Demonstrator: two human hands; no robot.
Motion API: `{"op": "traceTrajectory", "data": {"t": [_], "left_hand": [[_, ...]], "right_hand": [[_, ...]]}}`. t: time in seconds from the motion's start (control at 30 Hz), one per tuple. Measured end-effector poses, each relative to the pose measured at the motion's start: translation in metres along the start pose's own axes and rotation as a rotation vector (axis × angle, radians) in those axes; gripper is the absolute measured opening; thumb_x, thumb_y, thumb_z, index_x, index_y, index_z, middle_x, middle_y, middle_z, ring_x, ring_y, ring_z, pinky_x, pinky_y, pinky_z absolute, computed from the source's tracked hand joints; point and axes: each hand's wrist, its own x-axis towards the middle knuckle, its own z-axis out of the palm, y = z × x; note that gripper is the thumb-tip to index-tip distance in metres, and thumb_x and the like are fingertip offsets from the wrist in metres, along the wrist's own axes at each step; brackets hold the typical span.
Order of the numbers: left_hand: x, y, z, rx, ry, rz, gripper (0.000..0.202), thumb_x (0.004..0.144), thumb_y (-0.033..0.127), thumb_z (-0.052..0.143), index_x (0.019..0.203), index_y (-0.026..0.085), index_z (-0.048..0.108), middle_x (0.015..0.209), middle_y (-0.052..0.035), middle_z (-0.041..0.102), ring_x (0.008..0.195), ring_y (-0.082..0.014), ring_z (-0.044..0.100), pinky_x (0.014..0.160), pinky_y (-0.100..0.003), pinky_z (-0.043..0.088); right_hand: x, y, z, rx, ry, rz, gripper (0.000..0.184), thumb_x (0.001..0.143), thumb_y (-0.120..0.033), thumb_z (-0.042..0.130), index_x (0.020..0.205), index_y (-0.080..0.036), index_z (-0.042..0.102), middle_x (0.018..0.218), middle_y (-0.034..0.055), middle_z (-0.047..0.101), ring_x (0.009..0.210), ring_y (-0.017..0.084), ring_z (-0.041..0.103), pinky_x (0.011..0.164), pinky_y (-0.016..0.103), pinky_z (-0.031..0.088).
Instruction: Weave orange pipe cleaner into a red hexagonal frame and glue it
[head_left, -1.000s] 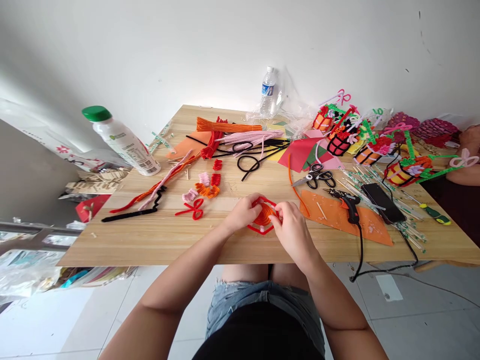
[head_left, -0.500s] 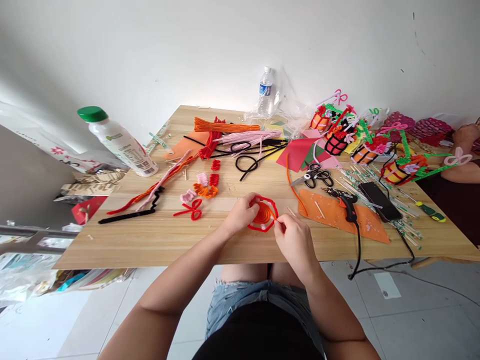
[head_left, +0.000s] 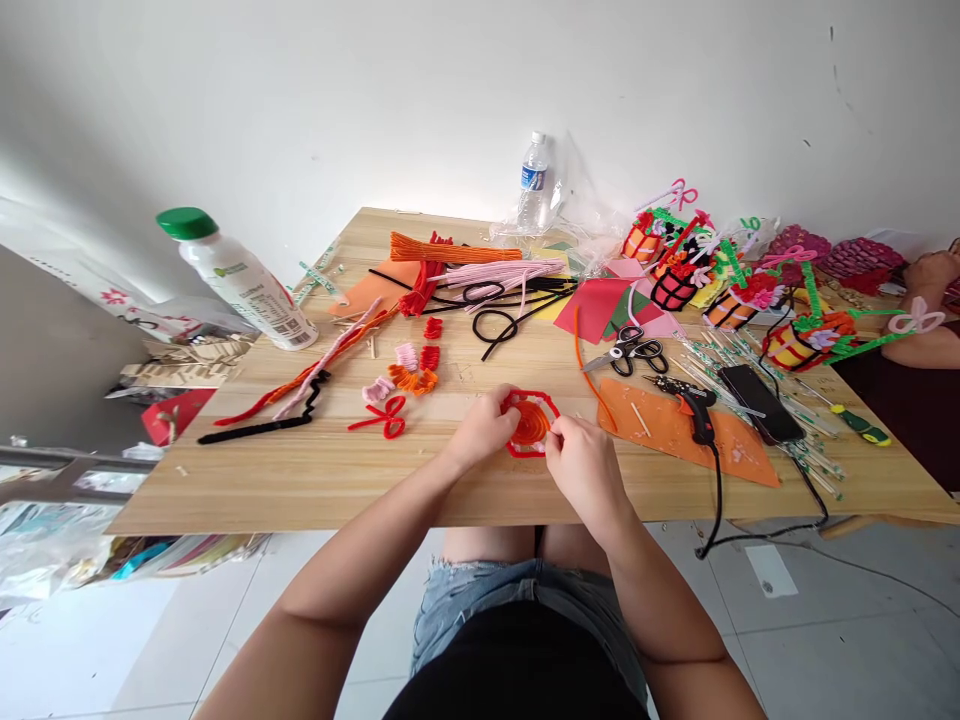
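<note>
L hand point(head_left: 486, 428) + R hand point(head_left: 589, 462): pinching fuzzy red polyg. frame point(head_left: 527, 455) | orange spiral coil point(head_left: 532, 424) w/in

White wall point(head_left: 375, 100) — faintly marked at right — behind a wood-grain table point(head_left: 262, 490); pale tiled floor point(head_left: 840, 660) below.

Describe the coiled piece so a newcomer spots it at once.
On the wooden table, look toward the middle of the side closest to the camera. Between the person's left hand and right hand is the coiled piece: an orange spiral inside a red, angular rim. Unlike the red bow lying loose to its left, it is held and has that orange centre.
</note>
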Motion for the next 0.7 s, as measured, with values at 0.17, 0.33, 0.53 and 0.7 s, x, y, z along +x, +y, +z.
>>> {"op": "traceTrajectory", "data": {"t": [0.17, 0.33, 0.53, 0.7], "left_hand": [[-0.0013, 0.0011, -0.0012, -0.033, -0.013, -0.03, 0.029, 0.066, 0.009, 0.046, 0.09, 0.014, 0.061, 0.071, -0.0005, 0.063, 0.062, -0.0121, 0.056, 0.058, -0.022, 0.048], [-0.0008, -0.0007, -0.0025, -0.048, -0.03, -0.014, 0.035, 0.07, 0.015, 0.05, 0.103, 0.014, 0.063, 0.083, -0.0032, 0.069, 0.071, -0.0152, 0.062, 0.067, -0.027, 0.053], [-0.0005, 0.0007, -0.0062, 0.063, 0.017, 0.081, 0.03, 0.069, 0.015, 0.054, 0.096, 0.016, 0.067, 0.099, -0.0072, 0.069, 0.088, -0.0191, 0.063, 0.083, -0.031, 0.052], [-0.0022, 0.0042, -0.009, 0.062, -0.034, 0.029, 0.026, 0.066, 0.013, 0.053, 0.091, 0.016, 0.063, 0.083, -0.0042, 0.067, 0.073, -0.0172, 0.062, 0.068, -0.029, 0.052]], "right_hand": [[0.0055, 0.0021, -0.0004, 0.079, -0.01, 0.001, 0.019, 0.078, -0.007, 0.055, 0.064, -0.019, 0.058, 0.066, 0.0025, 0.065, 0.064, 0.015, 0.057, 0.06, 0.025, 0.035], [0.0076, 0.0037, -0.001, 0.186, 0.005, -0.024, 0.022, 0.075, -0.003, 0.055, 0.06, -0.019, 0.054, 0.065, 0.0014, 0.064, 0.062, 0.013, 0.056, 0.059, 0.023, 0.036], [0.0078, 0.0018, -0.0015, 0.117, 0.024, -0.062, 0.022, 0.078, -0.004, 0.055, 0.062, -0.019, 0.055, 0.064, 0.0015, 0.063, 0.06, 0.013, 0.056, 0.058, 0.023, 0.036], [0.0068, -0.0017, -0.0044, 0.012, 0.009, -0.083, 0.018, 0.08, -0.006, 0.056, 0.066, -0.018, 0.058, 0.069, 0.0035, 0.065, 0.064, 0.016, 0.057, 0.058, 0.025, 0.034]]}}
